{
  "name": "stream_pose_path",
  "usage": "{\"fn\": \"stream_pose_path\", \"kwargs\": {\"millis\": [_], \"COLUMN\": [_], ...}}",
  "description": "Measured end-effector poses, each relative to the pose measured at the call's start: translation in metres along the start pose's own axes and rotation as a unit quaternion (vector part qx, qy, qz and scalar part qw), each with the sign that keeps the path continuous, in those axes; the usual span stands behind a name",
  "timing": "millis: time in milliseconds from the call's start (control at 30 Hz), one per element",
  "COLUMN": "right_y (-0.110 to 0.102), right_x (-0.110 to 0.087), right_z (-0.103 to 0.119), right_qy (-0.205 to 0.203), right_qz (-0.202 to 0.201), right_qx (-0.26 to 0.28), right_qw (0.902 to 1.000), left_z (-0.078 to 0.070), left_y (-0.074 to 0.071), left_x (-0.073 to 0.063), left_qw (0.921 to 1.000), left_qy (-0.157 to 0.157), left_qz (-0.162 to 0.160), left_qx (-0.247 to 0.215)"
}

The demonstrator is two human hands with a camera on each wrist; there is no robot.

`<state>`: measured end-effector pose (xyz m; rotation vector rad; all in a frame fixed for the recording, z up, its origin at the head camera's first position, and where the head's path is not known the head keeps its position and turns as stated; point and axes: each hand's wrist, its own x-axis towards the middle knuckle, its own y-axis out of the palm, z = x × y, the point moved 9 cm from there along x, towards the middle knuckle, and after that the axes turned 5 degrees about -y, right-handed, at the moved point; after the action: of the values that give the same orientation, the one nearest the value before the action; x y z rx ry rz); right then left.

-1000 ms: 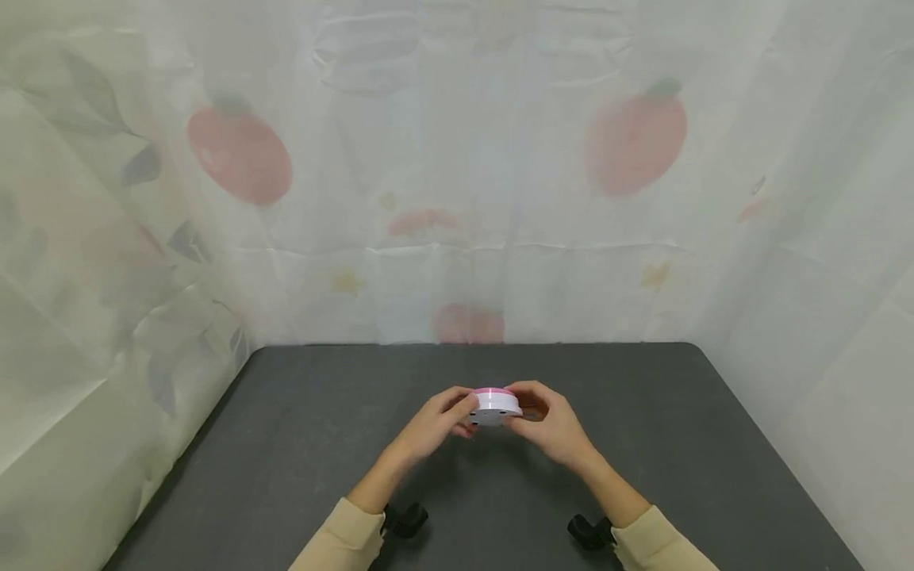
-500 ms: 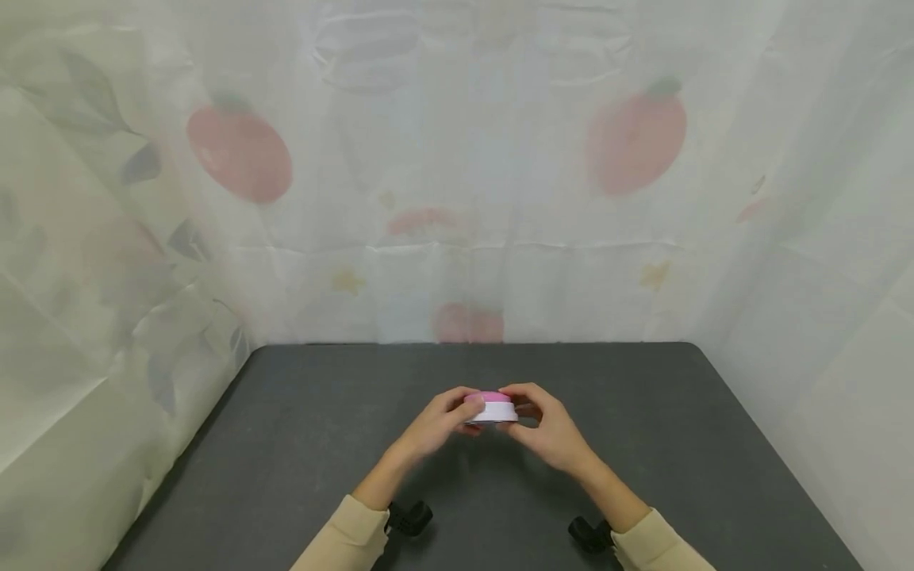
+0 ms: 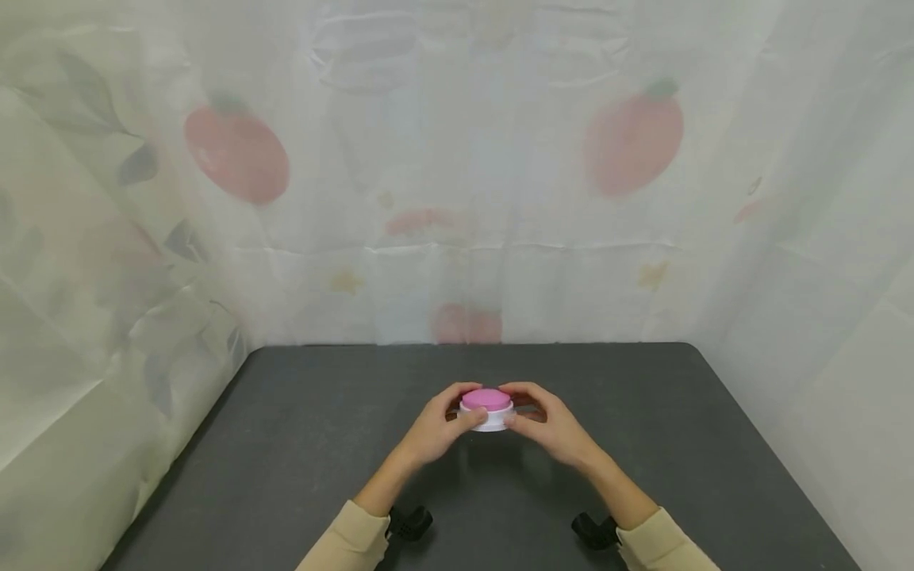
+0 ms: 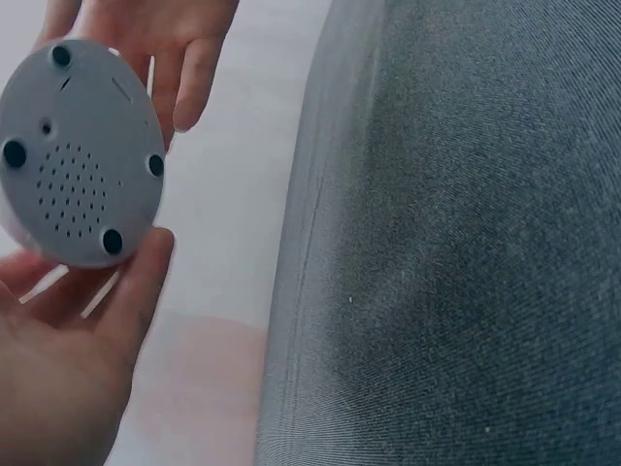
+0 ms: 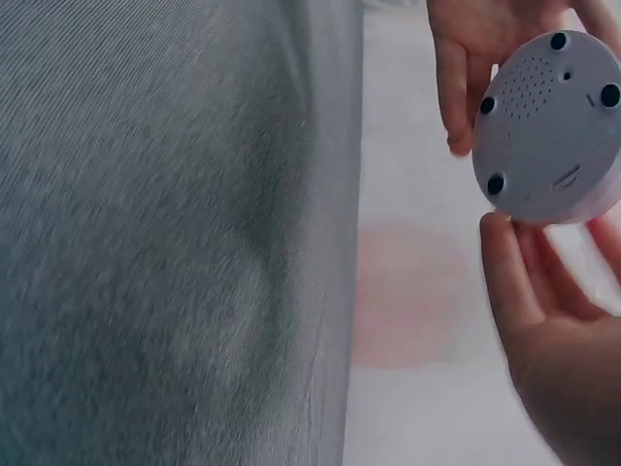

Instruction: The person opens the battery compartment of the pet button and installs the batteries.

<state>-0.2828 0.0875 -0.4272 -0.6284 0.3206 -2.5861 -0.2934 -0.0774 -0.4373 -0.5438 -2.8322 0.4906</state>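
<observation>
A round buzzer button with a domed pink top and white base is held up above the dark table between two hands. My left hand grips its left side, the thumb across the front of the white base. On the opposite side my right hand pinches the rim between thumb and fingers. The pink top tilts toward the head camera. In the left wrist view the buzzer button's underside shows a speaker-hole grid and several dark feet. The right wrist view shows that same underside, with fingertips at its edge.
The dark grey table spreads out below the hands. A pale curtain printed with fruit stands behind it and along both sides. Black wrist devices show beside the beige sleeves.
The buzzer button has turned between the hands: its underside faced the head camera a second ago, and now its pink top does. Both hands keep their grip, the left thumb slightly lower.
</observation>
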Motion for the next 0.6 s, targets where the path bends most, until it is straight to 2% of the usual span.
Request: {"fn": "stream_pose_path", "kwargs": {"millis": [167, 300, 600], "right_y": [0.000, 0.000, -0.003], "right_x": [0.000, 0.001, 0.006], "right_z": [-0.006, -0.006, -0.019], "right_qy": [0.038, 0.045, 0.048], "right_qz": [-0.001, 0.001, 0.003], "right_qx": [0.021, 0.027, 0.001], "right_qw": [0.9990, 0.9986, 0.9989], "left_z": [-0.002, 0.004, 0.014], "left_y": [0.004, 0.006, 0.005], "left_x": [-0.001, 0.001, 0.009], "left_qw": [0.9993, 0.9989, 0.9994], "left_qy": [0.020, 0.029, 0.000], "left_qz": [0.018, 0.025, 0.033], "left_qx": [-0.027, -0.028, -0.005]}}
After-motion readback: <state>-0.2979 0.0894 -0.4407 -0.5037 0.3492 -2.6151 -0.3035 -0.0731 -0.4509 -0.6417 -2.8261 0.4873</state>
